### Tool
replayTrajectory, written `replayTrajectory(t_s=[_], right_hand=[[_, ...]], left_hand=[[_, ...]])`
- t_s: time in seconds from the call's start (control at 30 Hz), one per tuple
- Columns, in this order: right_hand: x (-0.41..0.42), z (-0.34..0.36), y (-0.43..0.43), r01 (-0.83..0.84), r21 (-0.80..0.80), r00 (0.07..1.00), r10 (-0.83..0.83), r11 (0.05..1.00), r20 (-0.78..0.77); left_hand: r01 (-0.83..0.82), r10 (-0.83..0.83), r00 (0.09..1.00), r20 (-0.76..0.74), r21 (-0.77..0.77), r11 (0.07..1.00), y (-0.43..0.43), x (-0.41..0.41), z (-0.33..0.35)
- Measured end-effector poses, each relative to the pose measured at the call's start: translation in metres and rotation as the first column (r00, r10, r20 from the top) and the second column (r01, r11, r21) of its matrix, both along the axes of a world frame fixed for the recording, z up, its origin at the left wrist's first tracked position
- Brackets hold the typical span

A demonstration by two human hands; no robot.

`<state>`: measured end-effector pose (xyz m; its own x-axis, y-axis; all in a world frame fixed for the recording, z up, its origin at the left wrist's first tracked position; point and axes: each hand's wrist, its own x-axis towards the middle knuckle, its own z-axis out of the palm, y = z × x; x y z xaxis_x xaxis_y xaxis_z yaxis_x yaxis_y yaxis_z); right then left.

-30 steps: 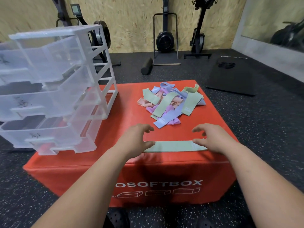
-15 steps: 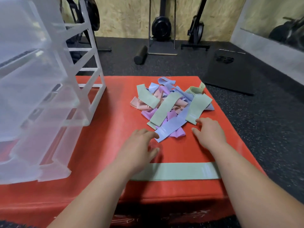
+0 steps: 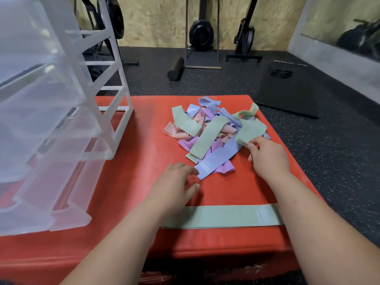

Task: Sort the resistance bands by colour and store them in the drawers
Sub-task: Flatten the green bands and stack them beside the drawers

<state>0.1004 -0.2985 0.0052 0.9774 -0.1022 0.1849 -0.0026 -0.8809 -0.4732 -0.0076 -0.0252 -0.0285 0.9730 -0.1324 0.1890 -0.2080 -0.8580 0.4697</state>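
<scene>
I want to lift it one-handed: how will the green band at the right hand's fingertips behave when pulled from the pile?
Probably floppy: the green band bends and loops at its far end. Likely light, as the right hand pinches only its corner. It may drag the blue band beneath.

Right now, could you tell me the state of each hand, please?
Left hand: open, holding nothing.
Right hand: pinching the end of a green band.
</scene>
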Motion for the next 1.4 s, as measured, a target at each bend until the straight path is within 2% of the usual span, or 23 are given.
replayTrajectory(t_s=[0.1, 0.2, 0.37, 0.47, 0.53, 0.73, 0.87, 0.97, 1.07, 1.23, 1.3, 1.4], right_hand=[[-0.028, 0.024, -0.005, -0.114, 0.064, 0.993, 0.115, 0.991, -0.006], [-0.065, 0.038, -0.017, -0.173, 0.06, 0.985, 0.173, 0.983, 0.002], [-0.102, 0.052, -0.04, -0.064, 0.065, 0.998, 0.065, 0.996, -0.011], [-0.116, 0.053, -0.053, 0.021, 0.019, 1.0, -0.021, 1.0, 0.013], [-0.122, 0.054, -0.057, 0.021, -0.009, 1.0, -0.021, 1.0, 0.022], [-0.129, 0.076, -0.041, -0.197, 0.216, 0.968, 0.155, 0.956, 0.2], [-0.134, 0.083, -0.022, -0.364, 0.283, 0.928, 0.319, 0.887, 0.193], [-0.137, 0.082, -0.007, -0.482, 0.327, 0.876, 0.452, 0.813, 0.17], [-0.138, 0.081, 0.003, -0.554, 0.334, 0.83, 0.537, 0.762, 0.153], [-0.135, 0.081, 0.005, -0.574, 0.267, 0.819, 0.54, 0.774, 0.194], [-0.135, 0.084, 0.005, -0.569, 0.31, 0.822, 0.509, 0.762, 0.256], [-0.136, 0.09, 0.007, -0.587, 0.439, 0.809, 0.473, 0.68, 0.35]], left_hand=[[-0.002, 0.002, 1.0, -0.005, -0.038, 0.999, -0.004, -0.005, 0.005], [-0.008, 0.009, 1.0, 0.011, -0.074, 0.997, -0.011, -0.01, 0.01], [0.004, 0.001, 0.999, 0.038, -0.116, 0.993, -0.032, -0.022, 0.017], [0.023, -0.016, 0.998, 0.059, -0.127, 0.992, -0.045, -0.032, 0.019], [0.039, -0.029, 0.997, 0.07, -0.147, 0.988, -0.051, -0.038, 0.02], [0.066, -0.036, 0.995, 0.093, -0.341, 0.938, -0.064, -0.052, 0.029], [0.08, -0.053, 0.997, 0.063, -0.588, 0.805, -0.071, -0.053, 0.043], [0.116, -0.102, 0.993, 0.06, -0.664, 0.739, -0.074, -0.049, 0.049], [0.139, -0.124, 0.99, 0.069, -0.635, 0.76, -0.073, -0.04, 0.049], [0.161, -0.128, 0.987, 0.097, -0.584, 0.796, -0.069, -0.031, 0.049], [0.164, -0.133, 0.986, 0.096, -0.545, 0.822, -0.065, -0.029, 0.048], [0.157, -0.138, 0.988, 0.076, -0.465, 0.871, -0.058, -0.028, 0.045]])
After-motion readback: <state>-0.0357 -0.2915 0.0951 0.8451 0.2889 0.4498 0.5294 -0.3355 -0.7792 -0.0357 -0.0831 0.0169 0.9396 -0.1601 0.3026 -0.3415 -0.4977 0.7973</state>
